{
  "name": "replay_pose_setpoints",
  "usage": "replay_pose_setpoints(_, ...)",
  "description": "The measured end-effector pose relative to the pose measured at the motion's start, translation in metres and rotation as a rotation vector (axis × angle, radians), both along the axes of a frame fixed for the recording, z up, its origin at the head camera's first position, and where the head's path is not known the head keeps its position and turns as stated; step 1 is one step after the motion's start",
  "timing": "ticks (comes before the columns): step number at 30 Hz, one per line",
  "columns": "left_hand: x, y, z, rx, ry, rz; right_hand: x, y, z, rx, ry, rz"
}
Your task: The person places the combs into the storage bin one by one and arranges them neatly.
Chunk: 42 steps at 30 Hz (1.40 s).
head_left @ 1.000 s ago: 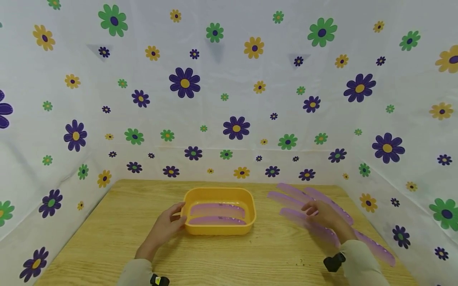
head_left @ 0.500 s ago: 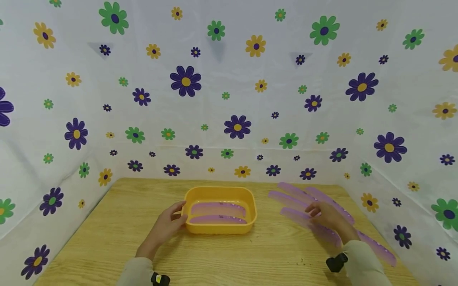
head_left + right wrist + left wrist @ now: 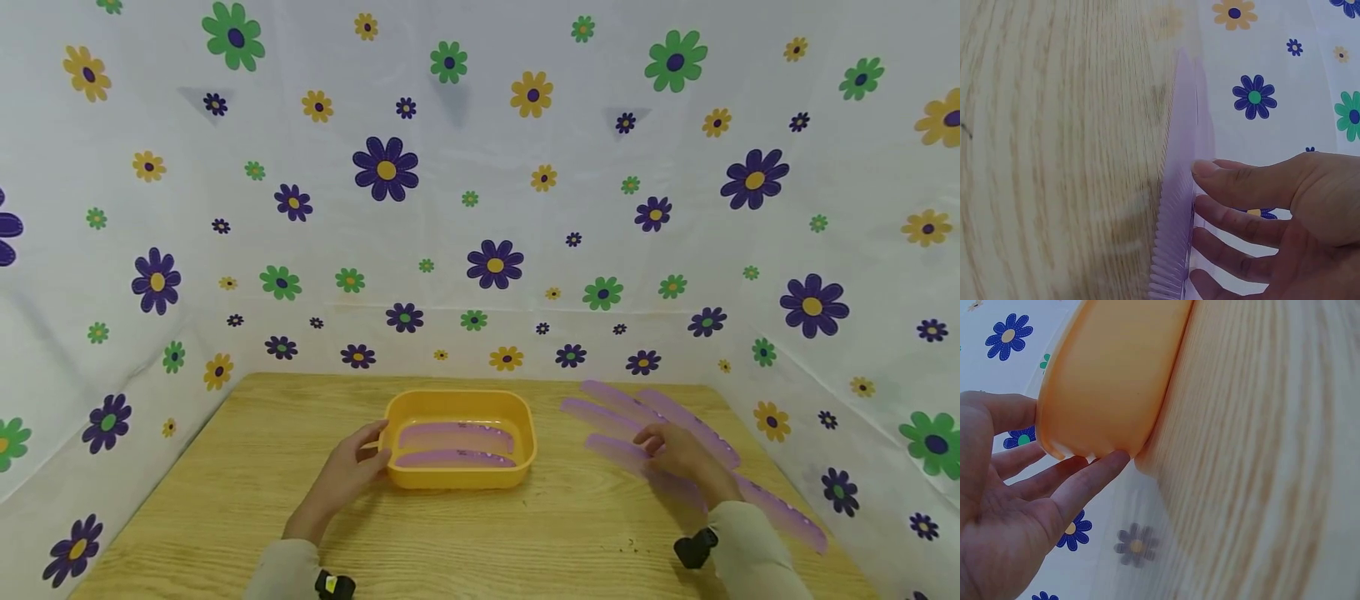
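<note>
A yellow plastic tub (image 3: 459, 475) is seen at the middle of a wooden table (image 3: 225, 500), with two purple combs (image 3: 455, 437) lying inside it. The tub's left end is gripped by the left hand (image 3: 348, 475), thumb on the rim and fingers (image 3: 1085, 481) under its edge. To the right, well apart from the tub, a purple comb (image 3: 1179, 212) among several loose ones is pinched by the right hand (image 3: 675, 454).

Pale beige long sleeves (image 3: 753, 550) cover both arms, with a small black camera (image 3: 692, 549) strapped at each wrist.
</note>
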State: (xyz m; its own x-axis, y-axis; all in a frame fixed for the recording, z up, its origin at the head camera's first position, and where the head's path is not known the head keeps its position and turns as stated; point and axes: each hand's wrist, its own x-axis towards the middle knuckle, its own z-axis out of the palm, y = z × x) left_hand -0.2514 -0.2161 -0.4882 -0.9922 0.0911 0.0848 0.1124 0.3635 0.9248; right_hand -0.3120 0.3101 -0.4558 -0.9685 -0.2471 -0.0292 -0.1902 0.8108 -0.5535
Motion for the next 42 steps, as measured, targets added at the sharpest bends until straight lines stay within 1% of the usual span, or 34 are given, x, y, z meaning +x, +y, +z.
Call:
replay_pose_setpoints(6, 0.0006, 0.0001, -0.0004, -0.024, 0.003, 0.006, -0.0004, -0.003, -0.0005, 0.04, -0.019, 0.004)
replay_pose_setpoints(10, 0.0013, 0.0007, -0.0012, -0.026, 0.007, 0.009, 0.001, -0.0039, -0.0008, 0.038, -0.071, -0.01)
replay_pose_setpoints(13, 0.002, 0.0013, -0.0016, -0.03, 0.007, 0.01, 0.002, -0.0038, -0.002, 0.024, -0.088, -0.015)
replay_pose_setpoints(17, 0.0031, 0.0018, -0.0013, -0.043, 0.0, 0.02, 0.0021, -0.0036, -0.0037, 0.018, -0.059, 0.005)
replay_pose_setpoints(22, 0.003, 0.0022, -0.0009, -0.038, -0.002, 0.023, 0.0015, -0.0044, -0.003, 0.023, -0.036, 0.02)
replay_pose_setpoints(28, 0.0018, 0.0016, -0.0011, -0.038, 0.002, 0.017, 0.0006, -0.0057, -0.0023, 0.027, -0.033, 0.02)
replay_pose_setpoints(36, 0.0005, 0.0015, 0.0, -0.015, 0.002, 0.011, 0.0, -0.0077, -0.0018, 0.035, -0.043, -0.013)
replay_pose_setpoints(42, -0.0004, 0.0006, 0.0003, -0.003, 0.002, 0.006, -0.0007, -0.0069, 0.0, 0.049, -0.031, -0.001)
